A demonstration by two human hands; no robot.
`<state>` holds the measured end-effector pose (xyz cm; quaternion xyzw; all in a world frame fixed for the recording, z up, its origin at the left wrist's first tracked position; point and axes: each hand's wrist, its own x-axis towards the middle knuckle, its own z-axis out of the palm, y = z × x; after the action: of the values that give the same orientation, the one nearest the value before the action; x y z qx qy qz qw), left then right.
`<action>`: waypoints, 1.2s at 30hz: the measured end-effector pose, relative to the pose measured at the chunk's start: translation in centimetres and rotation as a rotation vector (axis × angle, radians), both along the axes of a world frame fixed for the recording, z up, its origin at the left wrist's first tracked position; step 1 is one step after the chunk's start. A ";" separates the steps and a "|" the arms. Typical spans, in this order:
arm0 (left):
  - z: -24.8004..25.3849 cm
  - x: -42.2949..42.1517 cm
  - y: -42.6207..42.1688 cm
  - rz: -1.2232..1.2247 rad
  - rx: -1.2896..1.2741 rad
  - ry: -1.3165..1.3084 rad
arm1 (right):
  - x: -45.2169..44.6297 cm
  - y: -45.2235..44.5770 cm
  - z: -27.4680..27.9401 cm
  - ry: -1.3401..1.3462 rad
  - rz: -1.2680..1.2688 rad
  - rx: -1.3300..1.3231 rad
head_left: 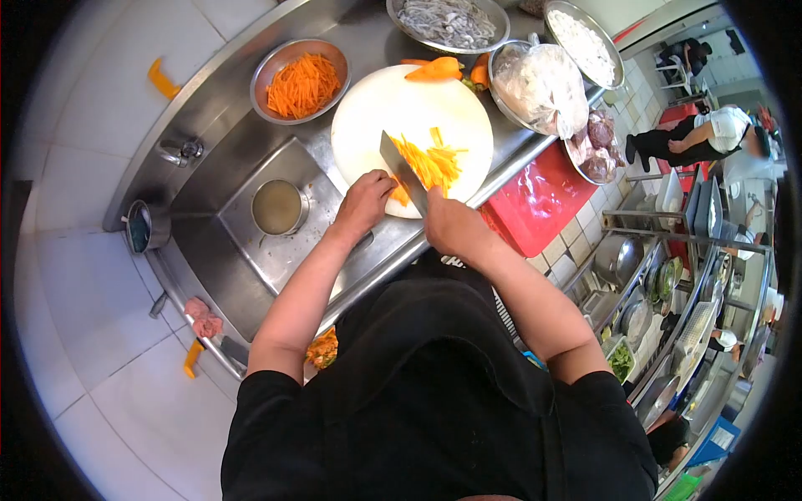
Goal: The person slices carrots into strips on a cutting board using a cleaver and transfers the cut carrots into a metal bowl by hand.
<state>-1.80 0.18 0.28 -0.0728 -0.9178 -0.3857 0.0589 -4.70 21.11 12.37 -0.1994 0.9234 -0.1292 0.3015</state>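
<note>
On a round white cutting board [359, 117] lies a pile of cut carrot strips [439, 167]. My right hand [455, 224] is closed round the handle of a cleaver [399, 167], whose broad blade stands on the board between the pile and my left hand [366, 204]. The fingers of my left hand are curled at the board's near edge, pressed on a carrot piece [400, 195] beside the blade. Part of that piece is hidden by the fingers and the cleaver. Whole peeled carrots [436, 70] lie at the board's far edge.
Left of the board stands a metal bowl of shredded carrot [302, 86], above a sink [225, 267] holding a small pot [279, 207]. Behind are a bowl of greyish strips [447, 21] and a bagged bowl [541, 88]. A red board [543, 200] and shelves are at right; a person [710, 134] stands beyond.
</note>
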 end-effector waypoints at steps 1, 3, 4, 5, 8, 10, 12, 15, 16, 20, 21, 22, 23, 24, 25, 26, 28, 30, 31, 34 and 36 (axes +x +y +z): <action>0.0 0.0 0.0 0.010 0.006 0.006 | 0.0 0.0 0.5 -0.001 -0.001 -0.002; 0.0 0.0 -0.1 0.027 0.011 0.011 | 0.2 -0.2 1.0 -0.022 0.015 0.008; -0.1 0.0 -0.1 0.028 0.018 0.013 | 0.6 0.0 1.0 -0.024 0.021 0.010; -0.2 0.1 0.0 0.031 0.028 0.013 | 1.2 0.3 0.9 -0.014 0.022 0.009; -0.1 0.2 0.0 0.028 0.030 -0.001 | 3.1 0.3 -0.5 -0.019 -0.015 0.032; 0.1 0.2 -0.1 0.019 0.034 -0.008 | 3.6 0.4 -1.9 -0.018 -0.060 0.058; 0.2 -0.2 -0.2 0.007 0.036 -0.006 | 3.4 0.4 -2.5 0.000 -0.031 0.027; 0.1 -0.3 -0.2 -0.024 -0.005 -0.027 | 1.4 0.1 -1.9 0.084 -0.011 -0.031; 0.1 -0.3 -0.2 -0.023 -0.008 -0.039 | 1.2 0.0 -0.8 0.083 -0.020 -0.032; 0.0 -0.5 -0.4 -0.040 -0.025 -0.041 | 3.0 0.3 0.5 -0.038 0.012 0.067; 0.0 -0.5 -0.4 -0.034 -0.015 -0.044 | 4.0 0.8 -0.3 -0.062 -0.016 0.065; 0.2 -0.5 -0.4 -0.039 -0.026 -0.085 | 4.5 0.9 -1.2 -0.068 -0.033 0.066; 0.5 -0.5 -0.5 -0.047 -0.042 -0.122 | 4.5 1.1 -1.9 -0.067 -0.031 0.070; 0.4 -0.6 -0.6 -0.048 -0.043 -0.117 | 4.2 1.0 -2.0 -0.037 -0.030 0.020; 0.4 -0.7 -0.7 -0.049 -0.045 -0.111 | 3.9 0.9 -2.0 -0.005 -0.034 -0.032; 0.4 -0.7 -0.6 -0.059 -0.046 -0.108 | 3.3 0.8 -2.1 -0.002 -0.049 -0.035; 0.5 -0.7 -0.4 -0.051 -0.025 -0.083 | 1.0 -0.2 -1.5 0.069 0.022 -0.045; 0.5 -0.5 -0.5 -0.032 0.002 -0.070 | 1.6 -0.2 -0.1 0.039 0.016 -0.016; 0.4 -0.6 -0.5 -0.032 0.002 -0.068 | 2.1 -0.2 0.4 0.009 0.017 0.018; 0.4 -0.6 -0.6 -0.032 -0.010 -0.093 | 4.8 0.8 -0.7 -0.067 -0.064 0.058; 0.4 -0.4 -0.7 -0.046 -0.035 -0.115 | 4.5 0.9 -2.2 -0.052 -0.058 0.055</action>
<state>-2.21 -0.50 0.68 -0.0727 -0.9243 -0.3746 -0.0041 -0.16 22.05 10.13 -0.1608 0.9238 -0.1178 0.3269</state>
